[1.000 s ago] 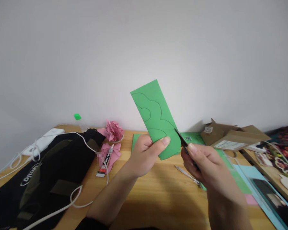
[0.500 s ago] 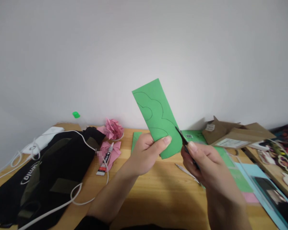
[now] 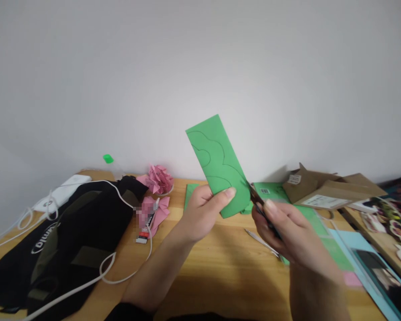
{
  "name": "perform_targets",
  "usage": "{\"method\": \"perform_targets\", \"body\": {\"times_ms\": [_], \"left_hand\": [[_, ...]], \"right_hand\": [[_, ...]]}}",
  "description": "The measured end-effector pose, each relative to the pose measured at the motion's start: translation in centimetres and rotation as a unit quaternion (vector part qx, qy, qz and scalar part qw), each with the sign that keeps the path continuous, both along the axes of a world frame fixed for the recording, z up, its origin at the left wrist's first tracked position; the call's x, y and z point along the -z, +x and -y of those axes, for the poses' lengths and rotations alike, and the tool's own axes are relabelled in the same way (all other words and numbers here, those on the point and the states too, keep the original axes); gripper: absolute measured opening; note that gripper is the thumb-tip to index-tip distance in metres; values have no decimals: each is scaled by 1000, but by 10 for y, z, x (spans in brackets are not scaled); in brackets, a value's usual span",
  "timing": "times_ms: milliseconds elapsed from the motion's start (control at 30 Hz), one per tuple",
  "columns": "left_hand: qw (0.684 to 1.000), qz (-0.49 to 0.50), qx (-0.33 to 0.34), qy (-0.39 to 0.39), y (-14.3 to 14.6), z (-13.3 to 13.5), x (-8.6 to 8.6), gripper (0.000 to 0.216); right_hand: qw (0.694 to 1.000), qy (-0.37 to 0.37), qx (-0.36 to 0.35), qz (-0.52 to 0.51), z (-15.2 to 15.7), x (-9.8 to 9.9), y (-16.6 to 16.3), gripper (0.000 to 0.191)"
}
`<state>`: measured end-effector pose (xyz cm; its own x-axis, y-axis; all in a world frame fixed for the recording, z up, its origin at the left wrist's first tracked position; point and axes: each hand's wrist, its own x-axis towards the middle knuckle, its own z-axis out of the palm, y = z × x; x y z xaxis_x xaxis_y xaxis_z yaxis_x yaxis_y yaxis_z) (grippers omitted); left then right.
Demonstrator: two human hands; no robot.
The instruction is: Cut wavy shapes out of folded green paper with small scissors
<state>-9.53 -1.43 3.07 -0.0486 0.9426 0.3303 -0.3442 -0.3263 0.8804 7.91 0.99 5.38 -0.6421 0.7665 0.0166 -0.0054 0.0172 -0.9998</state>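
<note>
My left hand (image 3: 202,214) pinches the lower end of a green paper strip (image 3: 217,162) and holds it upright above the wooden table (image 3: 220,272). Curved pencil lines are drawn on the strip. My right hand (image 3: 285,227) is closed around dark scissors (image 3: 255,200), whose blades meet the strip's lower right edge. A small green offcut hangs below the blades.
A black drawstring bag (image 3: 67,240) with white cord lies at the left. A pink paper flower (image 3: 158,178), pink scraps and a glue tube (image 3: 147,225) sit behind it. Green sheets (image 3: 270,191), tweezers (image 3: 260,240), cardboard packaging (image 3: 324,189) and printed sheets (image 3: 384,218) fill the right.
The scissors have cut further into the strip's lower right edge, and a small green piece now hangs loose there. Both hands stayed almost in place.
</note>
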Motion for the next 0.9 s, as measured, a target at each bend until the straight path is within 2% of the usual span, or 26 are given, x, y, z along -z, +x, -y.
{"method": "perform_targets", "body": {"times_ms": [67, 133, 233, 333, 433, 567, 700, 900], "left_hand": [[1000, 25, -7, -14, -3, 0, -3, 35], [998, 43, 3, -37, -5, 1, -6, 35], [996, 58, 19, -71, -6, 2, -6, 29], [995, 63, 23, -76, -4, 3, -4, 24], [993, 67, 60, -71, -1, 5, -3, 24], [991, 56, 87, -83, -1, 8, -4, 25], [993, 18, 84, -86, -1, 7, -3, 27], [984, -65, 141, -82, -1, 8, -7, 33]], "right_hand": [[1000, -16, -3, -7, -3, -1, 8, 52], [999, -17, 33, -32, -6, -3, 12, 50], [990, 50, 118, -51, -10, -10, 7, 47], [979, 123, 159, -30, -12, -19, -7, 34], [980, 127, 149, 16, -10, -28, -18, 18], [983, 127, 132, -3, -8, -32, -20, 8], [983, 132, 130, -7, -9, -31, -18, 15], [974, 173, 139, 44, -13, -30, -17, 24]]}}
